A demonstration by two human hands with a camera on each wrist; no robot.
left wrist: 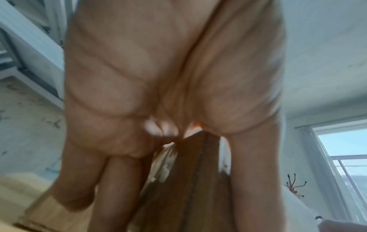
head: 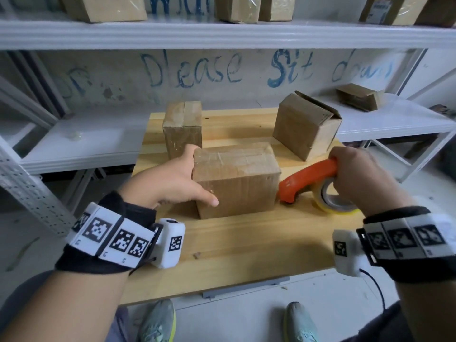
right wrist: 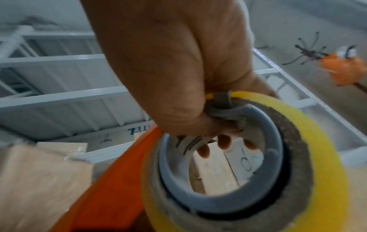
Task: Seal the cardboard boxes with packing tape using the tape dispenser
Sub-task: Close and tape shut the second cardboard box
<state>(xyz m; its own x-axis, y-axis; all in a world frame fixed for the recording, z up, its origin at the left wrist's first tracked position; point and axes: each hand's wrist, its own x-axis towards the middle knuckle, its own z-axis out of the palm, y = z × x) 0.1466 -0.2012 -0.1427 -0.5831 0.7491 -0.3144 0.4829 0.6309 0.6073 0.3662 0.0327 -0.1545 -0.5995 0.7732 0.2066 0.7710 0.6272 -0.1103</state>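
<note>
A closed cardboard box (head: 237, 178) with tape across its top stands in the middle of the wooden table (head: 246, 245). My left hand (head: 181, 177) holds its left end, thumb along the front face and fingers round the far side; the left wrist view shows the box edge (left wrist: 190, 188) between thumb and fingers of the left hand (left wrist: 168, 78). My right hand (head: 357, 174) grips the handle of the orange tape dispenser (head: 308, 175), whose nose sits low against the box's right side. Its yellow tape roll (head: 332, 202) rests near the table. The right wrist view shows the right hand (right wrist: 168, 70), the dispenser (right wrist: 111, 180) and the roll (right wrist: 317, 157).
A taped box (head: 182, 127) stands at the table's back left and a box with raised flaps (head: 307, 124) at the back right. White metal shelving (head: 222, 33) with more boxes runs behind; a flattened box (head: 360, 96) lies on the lower right shelf.
</note>
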